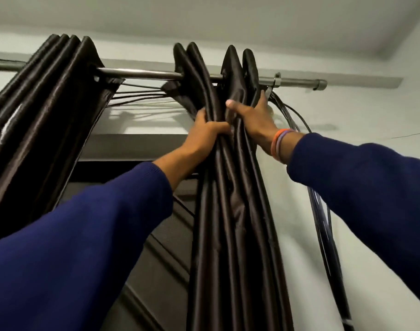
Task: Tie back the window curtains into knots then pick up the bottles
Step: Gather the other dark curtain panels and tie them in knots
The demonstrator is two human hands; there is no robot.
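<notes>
**Both hands up on the right curtain, high by the rod**

We're looking up, and both arms are stretched overhead in dark blue sleeves. The left hand (205, 132) is clamped on the right curtain (230, 199), its fingers curled round a bunch of the dark, glossy folds just below the rod (142, 74). The right hand (253, 115) is on the same curtain, just beside the left and a touch higher — thumb pressed across the front of the folds, fingers wrapped round the far edge, so it grips the cloth too. Orange and purple wristbands (279, 144) sit on that wrist.

The curtain hangs bunched tight from the rod and drops straight down out of the bottom of the view, with no knot in the stretch on show. The left curtain (44, 111) is gathered at the other side, well apart, bare rod between the two. A bundle of black cables (321, 211) runs along behind the rod and loops down the white wall (359, 111) to the right of the curtain. No bottles in the view — only curtains, wall and ceiling.
</notes>
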